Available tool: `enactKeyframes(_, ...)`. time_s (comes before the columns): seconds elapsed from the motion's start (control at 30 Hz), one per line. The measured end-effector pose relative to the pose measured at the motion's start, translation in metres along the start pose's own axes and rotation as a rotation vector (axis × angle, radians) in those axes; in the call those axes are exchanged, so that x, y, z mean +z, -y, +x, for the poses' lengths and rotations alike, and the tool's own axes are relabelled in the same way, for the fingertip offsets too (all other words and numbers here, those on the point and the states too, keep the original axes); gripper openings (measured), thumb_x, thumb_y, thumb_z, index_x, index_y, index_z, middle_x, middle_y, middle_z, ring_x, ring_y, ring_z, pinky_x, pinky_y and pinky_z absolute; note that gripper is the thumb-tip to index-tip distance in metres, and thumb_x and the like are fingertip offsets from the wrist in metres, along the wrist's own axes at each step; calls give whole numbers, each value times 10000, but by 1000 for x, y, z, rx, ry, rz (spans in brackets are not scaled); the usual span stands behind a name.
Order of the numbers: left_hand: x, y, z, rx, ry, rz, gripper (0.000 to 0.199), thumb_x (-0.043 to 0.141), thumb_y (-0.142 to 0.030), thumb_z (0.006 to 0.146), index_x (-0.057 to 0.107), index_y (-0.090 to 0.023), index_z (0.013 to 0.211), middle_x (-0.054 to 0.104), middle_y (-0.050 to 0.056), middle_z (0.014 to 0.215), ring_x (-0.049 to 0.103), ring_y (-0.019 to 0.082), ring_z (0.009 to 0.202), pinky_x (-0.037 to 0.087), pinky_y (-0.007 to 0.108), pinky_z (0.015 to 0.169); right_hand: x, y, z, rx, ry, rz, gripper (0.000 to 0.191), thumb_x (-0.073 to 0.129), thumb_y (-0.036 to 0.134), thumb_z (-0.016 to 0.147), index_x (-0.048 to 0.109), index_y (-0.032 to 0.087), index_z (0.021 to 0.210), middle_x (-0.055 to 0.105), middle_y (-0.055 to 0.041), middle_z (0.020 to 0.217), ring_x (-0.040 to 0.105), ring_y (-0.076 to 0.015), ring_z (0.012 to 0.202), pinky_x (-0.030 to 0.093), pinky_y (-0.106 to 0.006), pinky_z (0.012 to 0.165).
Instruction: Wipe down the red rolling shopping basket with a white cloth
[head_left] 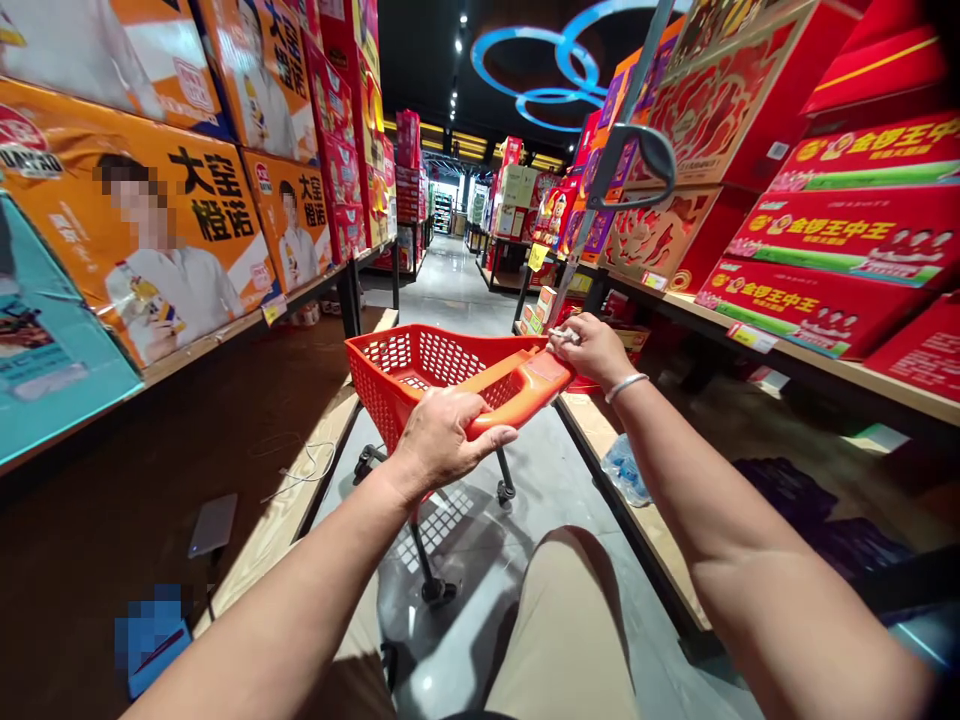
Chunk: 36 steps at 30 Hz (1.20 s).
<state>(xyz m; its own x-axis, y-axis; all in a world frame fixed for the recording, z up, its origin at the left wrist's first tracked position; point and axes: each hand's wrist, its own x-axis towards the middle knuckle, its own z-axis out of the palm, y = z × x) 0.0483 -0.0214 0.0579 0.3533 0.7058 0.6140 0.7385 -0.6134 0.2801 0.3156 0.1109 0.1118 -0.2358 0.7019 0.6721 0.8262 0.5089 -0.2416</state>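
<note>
An orange shopping cart with a perforated basket and black wheels stands on the floor in front of me. My left hand is wrapped round the near left part of its orange handle, the thumb lying along the edge. At the handle's far right end, my right hand is closed on the handle, with something small and whitish at its fingers. A light band circles the right wrist. No goods can be made out in the visible part of the basket.
Shelves of orange cartons line the left side, and red boxes the right. Low wooden ledges edge the narrow aisle. A plastic-wrapped bottle pack lies on the right ledge. More stacked displays stand farther down the tiled aisle.
</note>
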Motion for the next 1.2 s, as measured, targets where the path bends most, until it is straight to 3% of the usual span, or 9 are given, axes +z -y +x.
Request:
enactKeyframes(0.1,0,4,-2,-6,-38,-15,542,570,-709,879,718,-194,801,728,65,787,636,228,769,433,372,760,6,-1,14,137,52,-13,183,694,368,809,737,199,864,660,-39,859,573,-152,692,408,-272,620)
enactKeyframes(0.3,-9,14,-3,-51,-54,-68,452,629,-613,864,713,-193,720,683,46,703,596,184,689,431,327,704,8,72,0,-293,163,193,149,701,352,843,723,208,873,642,-25,876,580,-136,746,440,-249,667)
enactKeyframes(0.43,-21,25,-8,-45,-76,-121,407,616,-566,868,728,-203,723,672,34,681,577,170,672,424,311,685,10,69,-2,-425,157,310,176,711,371,849,722,209,916,651,-41,965,617,-145,825,502,-264,756)
enactKeyframes(0.5,-27,31,-10,-42,-111,-155,413,605,-566,860,717,-201,700,662,28,669,568,161,656,424,303,672,14,44,-2,-348,27,286,191,715,377,840,720,206,926,652,-61,1000,630,-168,871,526,-295,794)
enactKeyframes(0.6,-34,36,-12,-56,-137,-188,448,544,-521,884,644,-193,594,583,14,589,517,139,596,397,288,620,24,7,-9,-182,-321,264,197,695,393,848,699,207,912,649,-71,983,643,-201,926,552,-356,851)
enactKeyframes(0.7,-35,40,-11,-75,-153,-208,470,497,-465,897,532,-195,514,479,-4,524,447,122,541,365,285,585,34,1,-28,-126,-626,285,208,663,413,887,673,214,946,638,-80,1030,646,-225,1017,554,-423,937)
enactKeyframes(0.87,-31,47,-11,-100,-196,-244,504,440,-471,925,439,-212,492,437,-2,507,448,134,548,403,301,629,44,63,-67,-206,-741,357,141,647,326,934,661,252,1052,600,-92,1138,639,-238,1119,548,-466,998)
enactKeyframes(1.07,-28,53,-13,-199,-240,-337,560,411,-565,947,510,-209,525,550,36,566,537,165,608,459,302,631,63,147,-99,-493,-450,249,190,691,292,914,687,325,1101,619,-82,1249,623,-260,1202,521,-520,1074)
enactKeyframes(1.2,-33,56,-16,-226,-214,-409,596,402,-607,966,529,-201,549,568,37,583,538,159,600,449,293,597,66,159,-102,-729,-458,119,219,760,242,860,727,381,1025,671,-7,1230,543,-266,1298,504,-528,1103)
